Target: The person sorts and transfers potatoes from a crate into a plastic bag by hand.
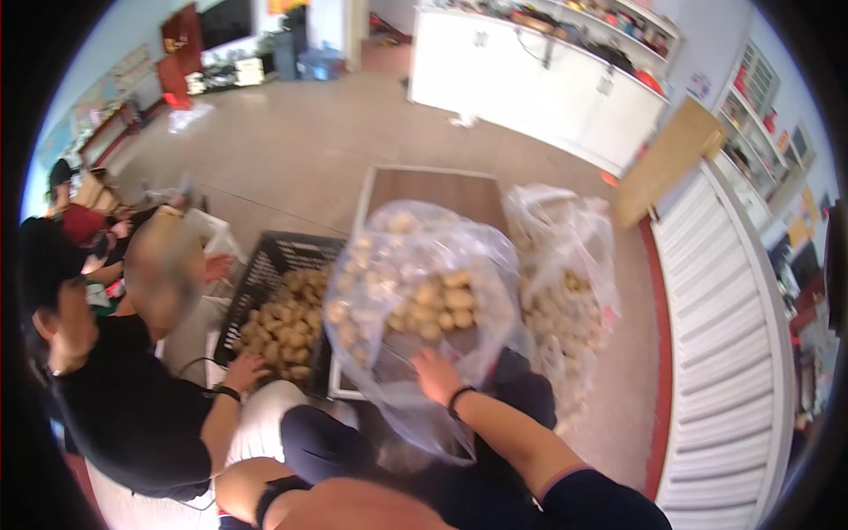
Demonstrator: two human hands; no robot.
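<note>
The bag (484,243) is located on the worktop (433,185), in front of the person; it is clear plastic and contains potatoes (442,305). Its long axis runs from the far side toward the person, and its mouth faces the person. The potatoes are rounded and lie in mixed directions, grouped in the far part of the bag. The right hand (435,375) is at the mouth of the bag, fingers directed at the potatoes and just short of them; whether it grips the film cannot be determined. The left hand (367,508) is nearer the person than the bag, blurred at the lower edge of view; its state cannot be determined. Left of the bag is a black crate (296,251) of potatoes, with a co-worker's hand (247,371) at its near end. Right of the bag, a second bag (565,221) of potatoes rests on the floor (309,141).
</note>
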